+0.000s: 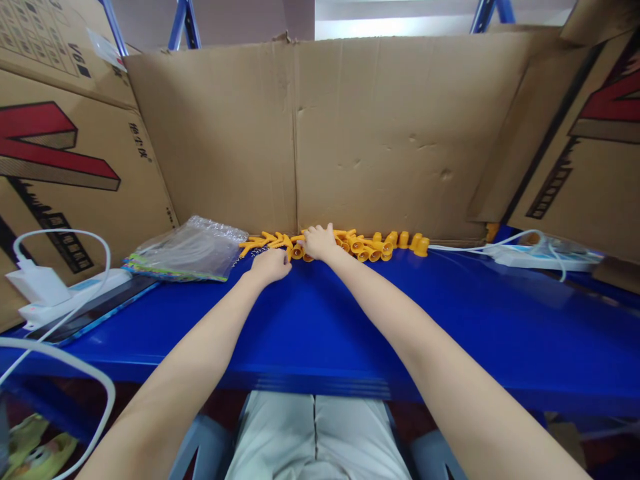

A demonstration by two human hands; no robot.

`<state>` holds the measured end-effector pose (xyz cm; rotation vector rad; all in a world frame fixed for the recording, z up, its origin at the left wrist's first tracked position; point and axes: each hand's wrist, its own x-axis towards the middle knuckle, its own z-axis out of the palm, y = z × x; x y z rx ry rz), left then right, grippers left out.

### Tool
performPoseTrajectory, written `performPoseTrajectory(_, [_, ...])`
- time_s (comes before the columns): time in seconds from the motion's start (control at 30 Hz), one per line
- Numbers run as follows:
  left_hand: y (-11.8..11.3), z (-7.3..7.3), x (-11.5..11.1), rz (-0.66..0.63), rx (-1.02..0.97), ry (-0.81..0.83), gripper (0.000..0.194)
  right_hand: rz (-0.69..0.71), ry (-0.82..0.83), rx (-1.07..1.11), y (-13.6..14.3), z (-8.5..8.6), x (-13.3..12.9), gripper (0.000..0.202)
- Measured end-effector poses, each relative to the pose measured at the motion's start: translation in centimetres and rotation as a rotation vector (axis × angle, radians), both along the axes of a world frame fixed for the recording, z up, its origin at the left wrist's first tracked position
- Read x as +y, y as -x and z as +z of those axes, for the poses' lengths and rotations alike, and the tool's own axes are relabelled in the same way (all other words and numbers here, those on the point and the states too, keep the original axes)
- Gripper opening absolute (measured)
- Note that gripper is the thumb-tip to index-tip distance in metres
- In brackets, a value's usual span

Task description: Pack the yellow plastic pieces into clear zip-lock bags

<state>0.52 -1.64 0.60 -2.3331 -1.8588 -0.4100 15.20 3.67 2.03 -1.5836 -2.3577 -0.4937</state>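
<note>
A row of orange-yellow plastic parts lies along the foot of the cardboard at the back of the blue table [320, 320]. Branched yellow pieces [265, 239] are at its left end, and yellow bell-shaped cups [374, 255] are in the middle and to the right. My left hand [270, 267] rests on the table in front of the branched pieces, its fingers curled closed; whatever they hold is hidden. Beside it, my right hand [320, 243] reaches over the row with fingers spread, touching the parts from above. Small black-and-white bits [259, 252] show behind my left hand.
A cardboard panel [380, 133] walls off the back. Clear plastic bags [193, 250] lie to the left, near a phone [100, 310], a white charger [40, 283] and looping cables. Another power strip [540, 257] sits at the right. Cartons stand on both sides.
</note>
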Motion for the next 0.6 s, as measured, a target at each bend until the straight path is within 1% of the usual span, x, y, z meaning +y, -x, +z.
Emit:
performPoseTrajectory(0.07, [1.1,-0.3,0.9,0.061,0.004,-0.025,0.027,0.012,-0.042,0.008,-1.0,1.0,-0.4,0.044])
performPoseTrajectory(0.1, [1.6,-0.5,1.4,0.066,0.005,-0.035,0.032,0.008,-0.065,0.013,-1.7,1.6,-0.5,0.043])
performPoseTrajectory(0.17, [2.4,-1.4,2.6,0.067,-0.004,0.008,0.040,-0.017,-0.112,0.022,-3.6,3.0,-0.6,0.042])
performPoseTrajectory(0.27, [3.0,-2.6,4.0,0.071,-0.042,0.065,0.049,-0.117,-0.147,0.052,-7.4,5.1,-0.6,0.040])
performPoseTrajectory(0.37, [3.0,-3.2,4.6,0.081,-0.058,0.081,0.050,-0.254,-0.130,0.068,-12.0,6.5,-0.5,0.037])
performPoseTrajectory(0.47, [2.8,-2.9,4.1,0.099,-0.051,0.058,0.047,-0.396,-0.101,0.087,-16.7,6.6,-0.4,0.037])
performPoseTrajectory(0.53, [2.6,-2.6,3.7,0.126,-0.048,0.030,0.043,-0.489,-0.055,0.135,-19.6,5.9,-0.5,0.039])
performPoseTrajectory(0.6, [2.5,-2.3,3.3,0.151,-0.039,0.015,0.039,-0.560,-0.013,0.235,-22.3,4.5,-0.4,0.042])
